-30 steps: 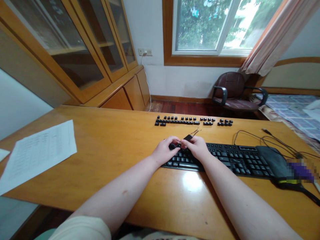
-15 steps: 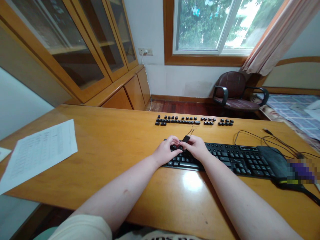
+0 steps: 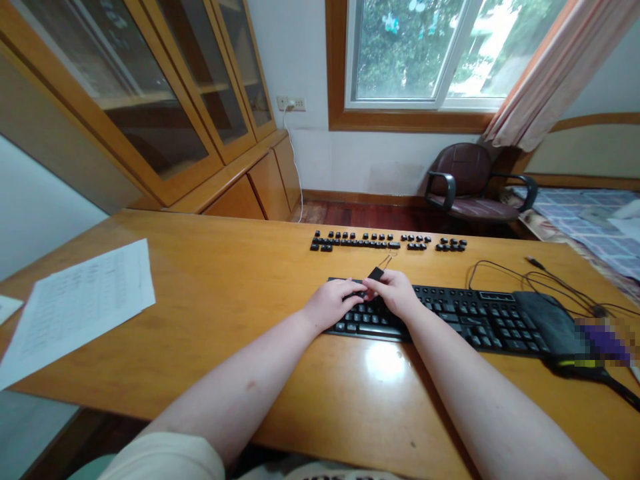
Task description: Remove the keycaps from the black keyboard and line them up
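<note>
Desk (image 3: pixel 225 320): brown and glossy under my arms, with a bright glare patch between them.
Left hand (image 3: pixel 330 303): palm down over the left end of the black keyboard (image 3: pixel 480 327), fingers bent; I cannot tell whether they grip anything.
Right hand (image 3: pixel 397 293): closed on the black wire tool (image 3: pixel 376 274), thumb and fingers pinching its handle.
Wire tool: above the keyboard, between my hands, its thin wires pointing to the far side.
In the way: my hands and right forearm (image 3: pixel 480 387) cover many keys.
Right end: a dark flat pad (image 3: pixel 543 320) just beside the keyboard, a black-and-yellow handled thing (image 3: pixel 575 365) with a blurred purple part by its near corner.
Cable (image 3: pixel 493 263): loosely looped beyond the keyboard's far right.
Paper (image 3: pixel 95 300): well apart from me, on the left.
Keycaps (image 3: pixel 394 245): small black ones, in rows near the far edge.
Beyond: armchair (image 3: pixel 463 170) and bed (image 3: pixel 580 213) right, glass-doored cabinet (image 3: pixel 215 153) left, window (image 3: pixel 400 60) farthest.
</note>
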The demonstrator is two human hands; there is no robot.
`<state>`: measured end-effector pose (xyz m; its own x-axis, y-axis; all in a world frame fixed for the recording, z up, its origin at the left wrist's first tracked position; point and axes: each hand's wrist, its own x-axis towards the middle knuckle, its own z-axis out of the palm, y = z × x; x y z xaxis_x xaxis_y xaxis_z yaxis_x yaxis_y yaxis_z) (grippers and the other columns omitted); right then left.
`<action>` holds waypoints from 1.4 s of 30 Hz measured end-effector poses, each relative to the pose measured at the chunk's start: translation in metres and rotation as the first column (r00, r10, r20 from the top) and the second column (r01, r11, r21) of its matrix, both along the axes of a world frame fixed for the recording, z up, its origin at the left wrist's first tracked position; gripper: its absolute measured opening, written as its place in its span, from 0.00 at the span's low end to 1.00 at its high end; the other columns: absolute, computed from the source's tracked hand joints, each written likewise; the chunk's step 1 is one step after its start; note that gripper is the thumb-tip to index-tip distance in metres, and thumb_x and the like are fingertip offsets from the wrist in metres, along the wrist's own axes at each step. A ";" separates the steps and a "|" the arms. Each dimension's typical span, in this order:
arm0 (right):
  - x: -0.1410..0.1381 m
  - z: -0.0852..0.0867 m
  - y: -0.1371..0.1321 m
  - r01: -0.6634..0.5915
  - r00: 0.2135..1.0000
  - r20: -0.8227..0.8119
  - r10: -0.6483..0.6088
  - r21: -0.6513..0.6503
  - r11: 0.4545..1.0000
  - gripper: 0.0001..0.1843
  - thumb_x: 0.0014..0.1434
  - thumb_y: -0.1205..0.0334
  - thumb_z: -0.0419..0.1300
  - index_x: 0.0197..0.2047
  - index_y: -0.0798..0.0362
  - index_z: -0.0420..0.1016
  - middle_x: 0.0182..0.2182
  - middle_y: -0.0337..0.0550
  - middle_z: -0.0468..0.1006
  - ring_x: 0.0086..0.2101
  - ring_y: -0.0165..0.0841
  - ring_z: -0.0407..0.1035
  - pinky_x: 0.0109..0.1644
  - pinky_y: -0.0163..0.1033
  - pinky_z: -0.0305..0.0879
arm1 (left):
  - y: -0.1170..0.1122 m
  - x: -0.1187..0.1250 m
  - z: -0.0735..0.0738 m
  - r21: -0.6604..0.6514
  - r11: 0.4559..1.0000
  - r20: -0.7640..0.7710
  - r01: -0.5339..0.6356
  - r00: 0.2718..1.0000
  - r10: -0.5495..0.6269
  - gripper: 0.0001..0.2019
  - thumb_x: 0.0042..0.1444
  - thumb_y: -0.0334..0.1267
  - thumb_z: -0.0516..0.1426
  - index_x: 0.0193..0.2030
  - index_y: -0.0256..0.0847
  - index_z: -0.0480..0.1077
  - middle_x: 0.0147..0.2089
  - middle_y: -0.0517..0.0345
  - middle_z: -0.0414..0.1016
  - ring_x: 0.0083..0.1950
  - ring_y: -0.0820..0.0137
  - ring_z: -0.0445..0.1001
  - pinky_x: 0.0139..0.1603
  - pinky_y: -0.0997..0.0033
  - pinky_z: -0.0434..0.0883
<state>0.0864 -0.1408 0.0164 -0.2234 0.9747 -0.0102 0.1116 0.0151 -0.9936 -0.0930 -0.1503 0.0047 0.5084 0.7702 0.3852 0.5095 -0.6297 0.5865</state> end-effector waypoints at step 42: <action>-0.001 -0.009 0.000 0.252 0.961 0.078 -0.267 0.159 0.954 0.18 0.51 0.49 0.61 0.23 0.56 0.72 0.17 0.43 0.75 0.21 0.33 0.69 0.28 0.37 0.65 | 0.113 -0.023 0.001 0.268 0.889 -0.255 -0.371 0.862 0.437 0.09 0.53 0.41 0.58 0.41 0.48 0.74 0.47 0.57 0.74 0.57 0.61 0.62 0.66 0.49 0.42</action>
<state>0.0858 -0.1412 0.0076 0.0325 0.9913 0.1277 0.2269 0.1171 -0.9669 -0.1159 -0.0371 0.0055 0.2851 0.8543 0.4345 0.8750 -0.4171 0.2458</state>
